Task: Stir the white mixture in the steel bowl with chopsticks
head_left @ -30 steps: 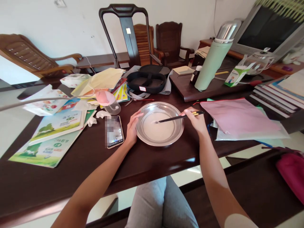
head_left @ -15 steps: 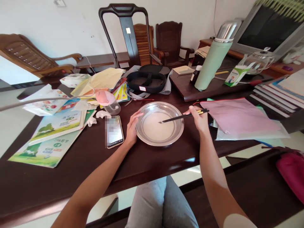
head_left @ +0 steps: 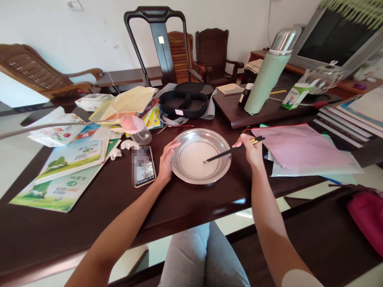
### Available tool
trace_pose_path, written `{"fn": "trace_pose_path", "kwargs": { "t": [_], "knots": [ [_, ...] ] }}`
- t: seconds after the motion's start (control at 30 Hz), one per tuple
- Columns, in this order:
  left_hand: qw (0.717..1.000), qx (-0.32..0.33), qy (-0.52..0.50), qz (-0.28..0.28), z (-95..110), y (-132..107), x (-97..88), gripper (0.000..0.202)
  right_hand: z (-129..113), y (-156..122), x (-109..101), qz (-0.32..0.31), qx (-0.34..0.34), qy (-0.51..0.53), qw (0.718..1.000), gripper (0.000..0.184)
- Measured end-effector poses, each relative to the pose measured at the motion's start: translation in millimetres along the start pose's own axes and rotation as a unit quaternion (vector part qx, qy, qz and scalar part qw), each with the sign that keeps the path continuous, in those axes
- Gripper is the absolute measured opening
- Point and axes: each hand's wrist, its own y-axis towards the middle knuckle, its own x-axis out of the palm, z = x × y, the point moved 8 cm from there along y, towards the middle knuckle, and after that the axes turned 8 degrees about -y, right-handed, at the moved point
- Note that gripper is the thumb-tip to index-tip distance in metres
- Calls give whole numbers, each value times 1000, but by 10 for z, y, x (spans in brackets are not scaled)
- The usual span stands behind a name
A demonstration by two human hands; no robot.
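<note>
A shallow round metal bowl (head_left: 223, 171) holding a whitish liquid (head_left: 196, 157) stands on the dark wooden table. My left hand (head_left: 166, 161) grips its left rim, the fingers lying along the edge. In my right hand (head_left: 251, 149), beyond the bowl's right side, is a pair of black chopsticks (head_left: 226, 152) with gold bands near the upper ends. They slant down to the left across the rim, held close together, and their tips dip into the liquid right of its middle.
Left of the bowl lies a phone (head_left: 143, 165), with a pink-lidded cup (head_left: 134, 126) behind it. Books (head_left: 60, 175) cover the table's left part. An open black case (head_left: 184, 101) sits behind the bowl. Rightward are a pink zip folder (head_left: 293, 145) and a green thermos (head_left: 267, 79).
The chopstick tips have moved slightly toward me and to the right in the liquid, and the chopsticks slant more steeply. My left hand and the bowl stay in place.
</note>
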Motion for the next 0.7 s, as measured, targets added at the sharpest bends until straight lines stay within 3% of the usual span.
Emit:
{"fn": "trace_pose_path", "kwargs": {
  "t": [0.1, 0.17, 0.37, 0.57, 0.7],
  "knots": [
    [1000, -1, 2, -6, -5, 1, 6, 52, -46, -43, 182, -93, -11, 2, 996, 61],
    [1000, 0, 2, -5, -11, 1, 4, 52, -58, -49, 228, -111, -22, -9, 993, 60],
    [1000, 0, -2, -6, -1, -5, 4, 49, 36, 14, -44, 23, -9, -12, 1000, 62],
    [1000, 1, -7, -5, 16, -5, 8, 49, -39, -43, 198, -102, -19, 0, 995, 59],
    [1000, -1, -12, -2, 9, -6, 7, 48, -12, 4, 56, -23, -18, -26, 999, 59]
  ]
}}
